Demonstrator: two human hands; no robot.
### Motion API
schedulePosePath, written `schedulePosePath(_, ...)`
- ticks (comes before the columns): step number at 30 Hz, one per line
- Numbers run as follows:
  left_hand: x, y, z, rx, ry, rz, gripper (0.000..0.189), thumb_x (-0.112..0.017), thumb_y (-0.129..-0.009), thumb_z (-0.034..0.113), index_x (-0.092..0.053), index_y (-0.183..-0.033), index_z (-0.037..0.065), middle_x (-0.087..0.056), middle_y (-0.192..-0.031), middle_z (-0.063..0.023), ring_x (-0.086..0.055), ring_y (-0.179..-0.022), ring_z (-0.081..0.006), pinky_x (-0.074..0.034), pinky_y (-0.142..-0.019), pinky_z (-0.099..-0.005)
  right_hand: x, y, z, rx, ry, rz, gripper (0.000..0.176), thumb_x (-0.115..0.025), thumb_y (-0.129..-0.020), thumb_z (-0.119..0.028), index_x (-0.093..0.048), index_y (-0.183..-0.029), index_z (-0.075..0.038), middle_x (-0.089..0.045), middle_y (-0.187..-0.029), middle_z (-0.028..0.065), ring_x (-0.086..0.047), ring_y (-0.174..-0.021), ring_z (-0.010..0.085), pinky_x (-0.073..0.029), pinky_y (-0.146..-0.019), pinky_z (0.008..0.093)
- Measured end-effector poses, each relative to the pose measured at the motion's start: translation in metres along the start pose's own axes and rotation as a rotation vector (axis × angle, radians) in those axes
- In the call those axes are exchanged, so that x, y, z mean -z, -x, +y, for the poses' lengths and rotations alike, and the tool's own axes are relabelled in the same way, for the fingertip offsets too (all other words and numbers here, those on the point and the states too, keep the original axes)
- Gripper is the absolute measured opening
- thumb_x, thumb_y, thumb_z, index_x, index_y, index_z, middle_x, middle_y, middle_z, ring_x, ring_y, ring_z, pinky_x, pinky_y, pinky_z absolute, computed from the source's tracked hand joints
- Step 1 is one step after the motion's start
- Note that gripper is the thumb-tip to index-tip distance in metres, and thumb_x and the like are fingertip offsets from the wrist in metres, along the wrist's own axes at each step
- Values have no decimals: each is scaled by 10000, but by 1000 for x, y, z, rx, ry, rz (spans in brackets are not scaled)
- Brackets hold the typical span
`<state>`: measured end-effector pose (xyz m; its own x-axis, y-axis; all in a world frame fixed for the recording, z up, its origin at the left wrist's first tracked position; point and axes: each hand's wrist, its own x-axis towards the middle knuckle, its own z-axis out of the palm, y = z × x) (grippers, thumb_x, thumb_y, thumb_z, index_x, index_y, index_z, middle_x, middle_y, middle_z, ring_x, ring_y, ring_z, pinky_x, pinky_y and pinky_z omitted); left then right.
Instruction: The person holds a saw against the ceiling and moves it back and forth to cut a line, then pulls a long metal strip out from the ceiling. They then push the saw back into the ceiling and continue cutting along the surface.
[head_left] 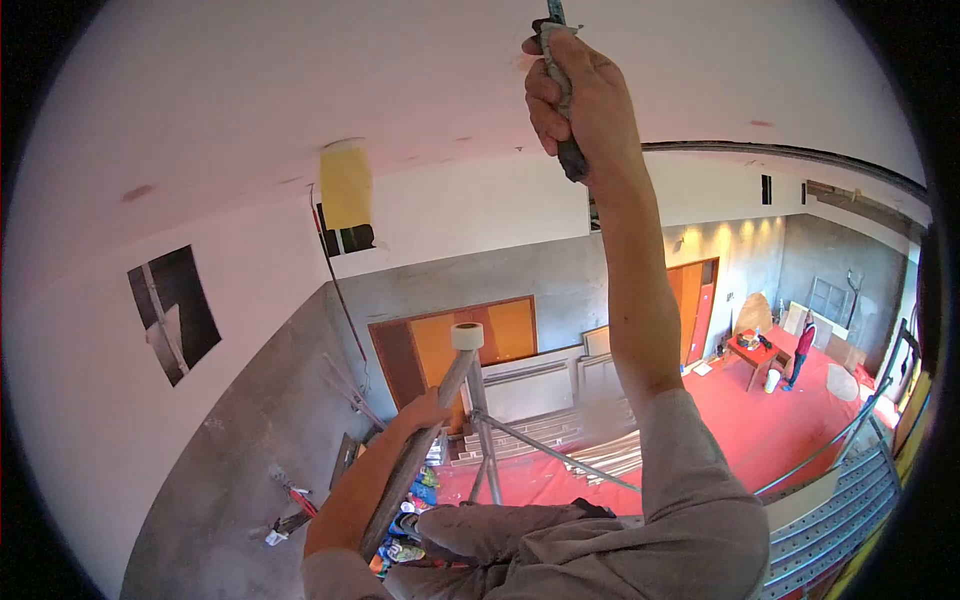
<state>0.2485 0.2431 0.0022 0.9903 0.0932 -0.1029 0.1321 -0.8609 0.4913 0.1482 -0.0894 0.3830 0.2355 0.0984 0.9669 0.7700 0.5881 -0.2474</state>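
Note:
Raised overhead, my right hand [590,105] is wrapped round a dark-handled tool [572,158] whose narrow metal end points up at the pale ceiling [450,70]. My left hand [424,410] rests on a long wooden bar [415,460] at lower left, its fingers bent over the bar's edge. A white roll of tape [467,337] sits at the far end of this bar. Left of my raised arm, a yellow sheet [346,187] hangs from the ceiling near a dark wall opening.
Metal scaffold poles [485,430] stand beside the bar. Below lie stacked boards [530,430] on a red floor [720,430]. Another person [803,350] stands by a red table [752,350] at the right. A perforated metal platform [840,520] is at lower right.

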Motion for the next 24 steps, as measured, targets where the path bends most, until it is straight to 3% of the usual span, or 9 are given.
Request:
schedulePosePath(3,-4,-2,-4,-33,-12,52,721,-756,-743,306,-392,-1250,-55,-603,-1053,-254,-655,-874,-312,-533,-777,-404,7,1,-5,-10,-4,-19,322,-448,-997,-307,-535,-1010,3,-452,-594,-12,-397,-386,60,-345,-330,234)
schedulePosePath(6,-9,-14,-16,-8,15,32,751,-699,-753,378,-399,-1293,-49,-612,-1140,-296,-646,-1010,-386,-495,-894,-449,11,15,-8,-54,37,-10,333,-464,-988,-323,-538,-1002,1,-455,-591,-12,-400,-389,63,-335,-340,235)
schedulePosePath(9,-18,-39,-36,-71,13,91,671,-762,-764,207,-371,-1254,-31,-622,-939,-208,-665,-676,-245,-542,-571,-371,7,-6,-5,-15,18,-23,341,-475,-983,-329,-540,-992,5,-456,-584,-10,-403,-385,63,-338,-338,233)
schedulePosePath(13,-8,-27,-23,-58,27,57,733,-769,-749,234,-357,-1287,-45,-623,-993,-236,-673,-729,-275,-550,-611,-375,-6,-40,-21,-26,6,-6,271,-414,-1033,-307,-502,-958,-61,-412,-584,-57,-365,-420,37,-325,-352,199)
schedulePosePath(16,-5,-10,-12,-56,18,48,775,-772,-741,251,-343,-1307,-60,-621,-1030,-254,-676,-760,-293,-554,-629,-374,0,-9,-8,-43,16,12,351,-433,-1010,-320,-555,-1000,9,-401,-568,-26,-343,-367,47,-294,-311,216)
schedulePosePath(21,-11,-25,-20,-89,-119,113,790,-767,-747,262,-334,-1310,-84,-626,-1017,-261,-678,-766,-299,-556,-641,-377,5,9,-15,-26,18,-52,338,-441,-993,-305,-544,-965,16,-460,-581,-6,-406,-377,69,-337,-316,240)
schedulePosePath(24,-8,-13,-15,-16,94,17,804,-765,-748,277,-333,-1321,-85,-629,-1021,-265,-679,-762,-303,-557,-661,-383,2,8,-5,-39,33,-30,341,-434,-998,-304,-543,-967,18,-462,-585,-3,-406,-375,69,-334,-317,239)
